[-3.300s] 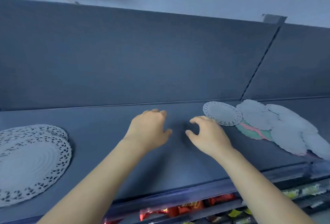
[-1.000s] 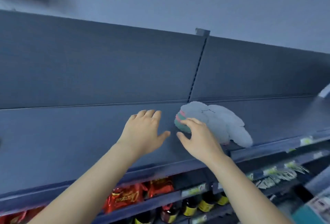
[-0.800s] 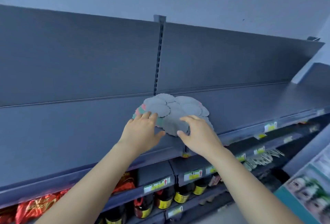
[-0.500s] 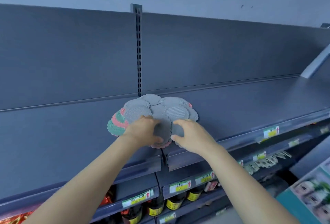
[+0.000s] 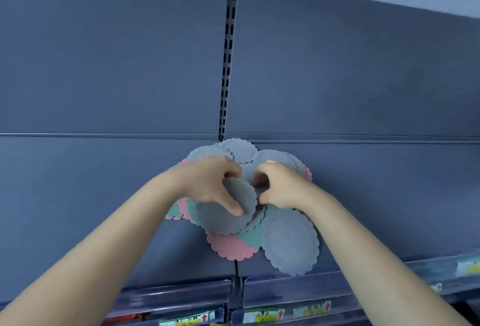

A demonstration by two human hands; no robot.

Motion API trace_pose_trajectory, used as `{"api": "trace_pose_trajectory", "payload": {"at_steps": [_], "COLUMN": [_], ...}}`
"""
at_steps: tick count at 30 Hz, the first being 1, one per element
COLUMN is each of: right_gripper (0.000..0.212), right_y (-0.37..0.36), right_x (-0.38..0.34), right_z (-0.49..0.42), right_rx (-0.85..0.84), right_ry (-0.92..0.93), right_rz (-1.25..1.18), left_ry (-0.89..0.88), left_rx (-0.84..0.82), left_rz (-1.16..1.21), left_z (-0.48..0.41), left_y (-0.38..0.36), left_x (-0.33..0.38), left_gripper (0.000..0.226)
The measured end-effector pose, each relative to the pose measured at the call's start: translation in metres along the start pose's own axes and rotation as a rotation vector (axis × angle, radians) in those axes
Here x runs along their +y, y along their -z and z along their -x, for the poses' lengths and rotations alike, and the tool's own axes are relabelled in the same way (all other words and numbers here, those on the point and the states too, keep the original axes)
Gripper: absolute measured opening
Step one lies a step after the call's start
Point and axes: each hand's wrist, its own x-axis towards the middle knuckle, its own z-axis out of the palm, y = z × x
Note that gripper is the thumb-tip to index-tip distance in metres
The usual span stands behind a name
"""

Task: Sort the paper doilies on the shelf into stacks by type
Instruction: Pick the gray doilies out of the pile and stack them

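A jumbled heap of small scalloped paper doilies lies on the grey shelf (image 5: 91, 195) at the seam between two shelf sections. Most are grey, such as one oval grey doily (image 5: 289, 244) at the front right; a pink doily (image 5: 230, 247) and a teal doily (image 5: 250, 237) poke out beneath. My left hand (image 5: 210, 182) pinches a grey doily (image 5: 240, 195) lifted off the heap, thumb on top. My right hand (image 5: 281, 186) has its fingers curled into the heap beside it, gripping the grey doilies there.
A slotted upright (image 5: 228, 53) runs up the back panel behind the heap. The shelf's front rail (image 5: 298, 289) carries price labels (image 5: 262, 315). Bare shelf stretches to the left and right of the heap.
The view has closed in on the heap. Both hands went from resting on the doilies to curling into them, and my left hand has raised one grey doily.
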Motion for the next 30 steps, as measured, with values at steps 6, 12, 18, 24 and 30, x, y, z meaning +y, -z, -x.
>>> {"api": "trace_pose_trajectory", "payload": {"at_steps": [6, 12, 18, 24, 30], "right_gripper": [0.033, 0.062, 0.027, 0.021, 0.032], "right_y": [-0.001, -0.005, 0.002, 0.024, -0.015], "right_x": [0.001, -0.005, -0.001, -0.031, -0.138], "right_z": [-0.011, -0.009, 0.004, 0.026, 0.050], "right_rx": [-0.113, -0.099, 0.092, 0.469, 0.122], "right_ry": [0.053, 0.108, 0.077, 0.304, 0.378], "right_rz": [-0.186, -0.038, -0.241, -0.564, -1.079], "left_ry": [0.124, 0.305, 0.483, 0.582, 0.752], "left_rx": [0.353, 0.718, 0.890, 1.005, 1.134], "left_rz": [0.727, 1.014, 1.098, 0.970, 0.826], "left_z": [0.033, 0.052, 0.083, 0.153, 0.263], "left_y": [0.043, 0.024, -0.001, -0.012, -0.018], "left_x": [-0.015, 0.001, 0.016, 0.006, -0.035], "left_gripper": [0.035, 0.036, 0.012, 0.007, 0.014]}}
